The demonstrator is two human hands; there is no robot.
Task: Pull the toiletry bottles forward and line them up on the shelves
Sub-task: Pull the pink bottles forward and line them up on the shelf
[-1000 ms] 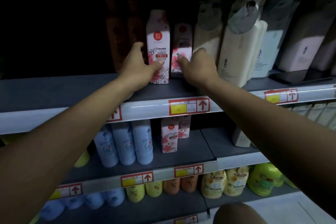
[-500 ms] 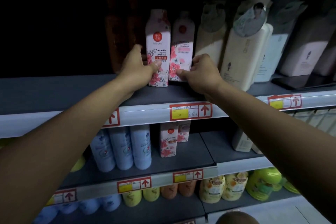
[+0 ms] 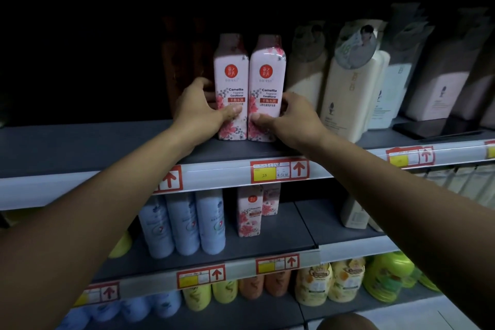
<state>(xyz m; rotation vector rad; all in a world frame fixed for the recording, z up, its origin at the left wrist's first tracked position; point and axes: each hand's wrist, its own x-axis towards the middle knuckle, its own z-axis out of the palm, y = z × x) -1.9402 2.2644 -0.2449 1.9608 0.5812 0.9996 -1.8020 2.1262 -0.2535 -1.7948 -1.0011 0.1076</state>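
Nearest us, our two forearms reach up to the top shelf (image 3: pixel 80 147). Our left hand (image 3: pixel 199 112) wraps the left pink bottle (image 3: pixel 231 83), thumb across its front; our right hand (image 3: pixel 290 118) clasps the right pink bottle (image 3: pixel 266 86) the same way. The two stand upright, touching, back from the edge. Behind them, several cream bottles (image 3: pixel 345 94).

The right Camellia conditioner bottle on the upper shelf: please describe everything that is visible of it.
The right Camellia bottle is tall and pale pink, glossy like plastic, with a darker reddish cap, a round red logo and pink flower print low down. It stands upright on the grey upper shelf, side by side with its twin, labels facing forward. The right hand holds its lower part, thumb on the front.
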